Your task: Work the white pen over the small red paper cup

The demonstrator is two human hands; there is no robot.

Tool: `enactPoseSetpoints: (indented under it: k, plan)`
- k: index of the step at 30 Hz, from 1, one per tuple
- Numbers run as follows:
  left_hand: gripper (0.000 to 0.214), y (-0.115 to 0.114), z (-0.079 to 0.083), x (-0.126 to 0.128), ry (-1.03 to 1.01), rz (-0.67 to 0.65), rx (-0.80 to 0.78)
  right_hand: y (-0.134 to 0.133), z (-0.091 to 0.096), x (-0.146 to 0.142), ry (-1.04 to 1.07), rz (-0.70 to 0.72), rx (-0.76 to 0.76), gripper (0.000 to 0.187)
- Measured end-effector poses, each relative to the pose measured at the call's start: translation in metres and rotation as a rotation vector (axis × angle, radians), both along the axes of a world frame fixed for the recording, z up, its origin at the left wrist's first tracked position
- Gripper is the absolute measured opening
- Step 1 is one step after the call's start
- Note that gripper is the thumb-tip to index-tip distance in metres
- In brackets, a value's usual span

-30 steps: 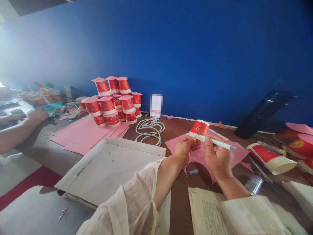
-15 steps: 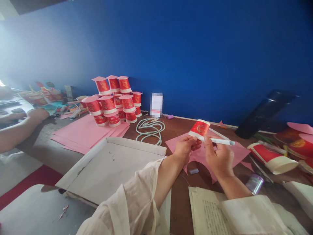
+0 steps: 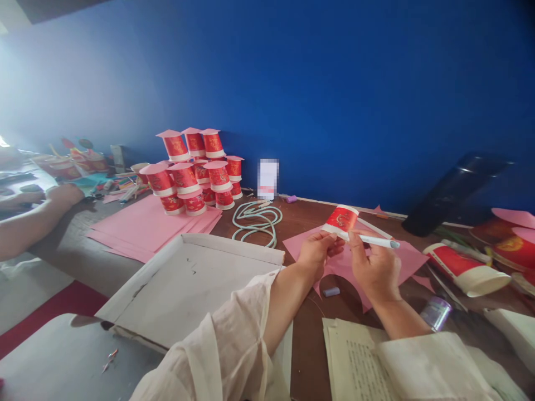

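Cup [image 3: 341,219], tilted above the pink paper [image 3: 412,257], is pinched at its rim by my left hand [image 3: 316,252]. My right hand [image 3: 374,270] has its grip closed on a pen [image 3: 376,241]. With so light a pinch, I judge the cup could slip.

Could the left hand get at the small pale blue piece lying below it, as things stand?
Likely yes for the path: the pale blue piece lies uncovered on the table, close under the left hand. But that hand is closed on the red paper cup, so its grip is occupied.
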State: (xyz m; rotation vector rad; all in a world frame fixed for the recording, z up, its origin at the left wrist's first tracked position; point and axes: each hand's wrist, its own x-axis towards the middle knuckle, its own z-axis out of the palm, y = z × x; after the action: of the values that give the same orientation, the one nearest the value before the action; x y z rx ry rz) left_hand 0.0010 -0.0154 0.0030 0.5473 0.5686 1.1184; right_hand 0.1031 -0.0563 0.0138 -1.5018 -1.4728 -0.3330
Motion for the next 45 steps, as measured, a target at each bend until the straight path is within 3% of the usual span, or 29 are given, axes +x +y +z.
enactPoseSetpoints:
  k: [6, 15, 45]
  plan:
    - [0.022, 0.0003, -0.0008, 0.0005, -0.002, 0.002, -0.005, 0.0009, -0.0022, 0.0001, -0.017, 0.015, 0.015, 0.033]
    - [0.012, 0.0022, -0.0008, 0.0015, -0.032, 0.034, -0.100, -0.0012, 0.0002, -0.0010, 0.078, -0.071, 0.043, 0.038]
    - [0.013, 0.0000, -0.0006, 0.0004, -0.026, -0.010, -0.027, 0.0025, -0.0022, 0.0014, -0.012, -0.083, 0.028, 0.034]
